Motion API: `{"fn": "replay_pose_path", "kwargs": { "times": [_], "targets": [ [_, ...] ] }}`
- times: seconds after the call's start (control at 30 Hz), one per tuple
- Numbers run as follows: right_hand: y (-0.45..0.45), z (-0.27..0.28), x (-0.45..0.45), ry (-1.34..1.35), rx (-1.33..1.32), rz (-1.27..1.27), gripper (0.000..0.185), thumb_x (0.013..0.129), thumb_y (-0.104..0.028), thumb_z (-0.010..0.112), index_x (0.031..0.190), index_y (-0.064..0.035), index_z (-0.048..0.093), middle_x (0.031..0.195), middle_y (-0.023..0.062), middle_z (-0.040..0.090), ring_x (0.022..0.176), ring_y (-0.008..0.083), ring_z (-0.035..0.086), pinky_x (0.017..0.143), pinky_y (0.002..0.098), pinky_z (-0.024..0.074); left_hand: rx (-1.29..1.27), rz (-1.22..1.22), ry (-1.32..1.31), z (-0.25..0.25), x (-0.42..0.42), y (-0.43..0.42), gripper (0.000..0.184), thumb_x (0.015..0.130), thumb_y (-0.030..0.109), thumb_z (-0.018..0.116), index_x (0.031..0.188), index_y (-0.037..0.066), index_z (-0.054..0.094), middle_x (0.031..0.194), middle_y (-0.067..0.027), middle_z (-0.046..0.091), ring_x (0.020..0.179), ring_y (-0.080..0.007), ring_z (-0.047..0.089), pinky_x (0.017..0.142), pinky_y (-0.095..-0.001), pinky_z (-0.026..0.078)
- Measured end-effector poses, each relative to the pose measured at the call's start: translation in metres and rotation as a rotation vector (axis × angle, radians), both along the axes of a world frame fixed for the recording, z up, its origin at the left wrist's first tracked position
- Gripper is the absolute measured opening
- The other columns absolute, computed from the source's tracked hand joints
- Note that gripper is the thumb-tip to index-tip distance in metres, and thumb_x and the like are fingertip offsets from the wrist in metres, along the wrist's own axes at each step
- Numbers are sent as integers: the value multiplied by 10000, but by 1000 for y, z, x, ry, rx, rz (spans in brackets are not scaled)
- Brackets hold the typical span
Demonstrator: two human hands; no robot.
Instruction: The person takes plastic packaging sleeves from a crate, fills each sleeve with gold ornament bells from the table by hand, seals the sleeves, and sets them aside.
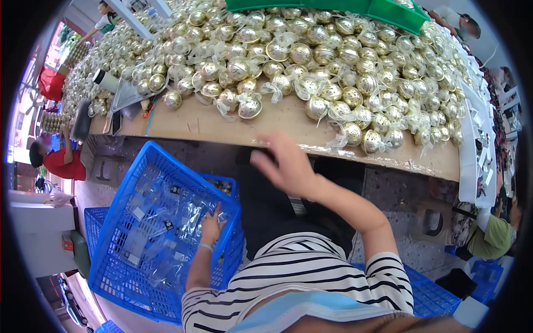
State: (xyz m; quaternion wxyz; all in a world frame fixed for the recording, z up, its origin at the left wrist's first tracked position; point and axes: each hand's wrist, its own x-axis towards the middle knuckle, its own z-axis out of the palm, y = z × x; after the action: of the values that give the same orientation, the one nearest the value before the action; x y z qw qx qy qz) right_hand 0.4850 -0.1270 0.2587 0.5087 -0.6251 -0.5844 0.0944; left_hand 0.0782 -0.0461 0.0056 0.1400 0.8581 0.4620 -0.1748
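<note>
My left hand point(210, 228) reaches into a tilted blue plastic basket point(145, 152) on the left. Its fingers are spread over clear plastic bags point(166, 244), some with small labels or dark tags. Whether they touch a bag is hard to tell. Over my lap, near the table's front edge, my right hand point(288, 168) is blurred by motion. Thumb and fingers look apart, with nothing visible between them. Many gold balls point(352, 95) with sheer ribbons are piled on the table beyond it.
The table point(194, 119) has a brown cardboard-like top. A green tray point(327, 8) stands at the back. A clear plastic tray point(130, 94) and a dark-topped cup point(106, 81) are at left. More blue baskets point(430, 288) sit near me. Other people point(65, 161) work on both sides.
</note>
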Motion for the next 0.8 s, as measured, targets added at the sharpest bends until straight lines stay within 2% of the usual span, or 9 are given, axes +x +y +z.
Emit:
{"fn": "replay_pose_path", "kwargs": {
  "times": [0.03,0.2,0.23,0.4,0.47,0.63,0.73,0.77,0.8],
  "targets": [
    [26,-17,16,-172,20,-152,554,896,-232,761,1327,25,525,1167,196,596,1066,380,576,913,465,480,-16,-25,20,-1,6,4,862,905,401,736,1621,352,258,1273,-280,588,1089,-489,630,931,-532,525],
    [93,-46,11,-322,-111,-349,722,882,-293,775,1399,65,420,1272,244,512,1170,404,493,995,489,423,-63,-43,-93,9,3,10,625,932,301,704,1507,332,462,1202,-309,588,1000,-494,660,862,-525,550],
    [98,-46,8,-354,-119,-374,744,881,-302,776,1408,71,405,1285,249,500,1177,406,482,1003,493,416,-52,7,-86,27,8,5,517,935,252,702,1428,253,544,1221,-314,582,1033,-478,654,872,-514,544],
    [102,-12,26,-389,60,-432,694,875,-320,779,1399,11,467,1271,235,520,1156,376,501,1005,483,424,292,269,-451,87,-21,-24,506,965,186,688,1422,76,501,1261,-284,586,1031,-396,688,890,-482,541],
    [122,5,49,-473,13,-417,666,879,-340,773,1395,-25,494,1253,232,545,1144,370,524,993,472,437,350,493,-730,135,-18,-33,558,999,105,639,1466,20,347,1344,-276,551,1103,-350,674,918,-420,540],
    [197,27,75,-566,-416,-311,645,900,-432,741,1388,-72,520,1125,200,649,1052,387,641,891,472,515,199,749,-1722,258,67,-41,627,1034,127,566,1507,128,154,1314,-302,538,1081,-390,687,857,-435,622],
    [213,26,60,-682,-493,-369,687,892,-480,737,1383,-57,508,1042,208,681,962,418,682,829,498,543,-410,607,-1972,252,122,-31,595,1002,58,569,1468,175,218,1295,-300,548,1038,-427,700,821,-444,648],
    [214,27,60,-692,-510,-388,676,886,-457,746,1366,-50,500,1066,233,684,965,396,689,813,488,543,-524,645,-1946,238,150,-31,558,1001,58,564,1436,192,241,1296,-306,549,1056,-448,690,829,-470,643],
    [213,30,66,-577,-508,-338,653,894,-434,737,1362,-47,498,1078,234,686,969,393,692,812,488,543,-538,427,-1903,219,177,-31,496,1041,100,545,1419,197,238,1296,-314,551,1096,-464,675,871,-491,625]
  ]
}}
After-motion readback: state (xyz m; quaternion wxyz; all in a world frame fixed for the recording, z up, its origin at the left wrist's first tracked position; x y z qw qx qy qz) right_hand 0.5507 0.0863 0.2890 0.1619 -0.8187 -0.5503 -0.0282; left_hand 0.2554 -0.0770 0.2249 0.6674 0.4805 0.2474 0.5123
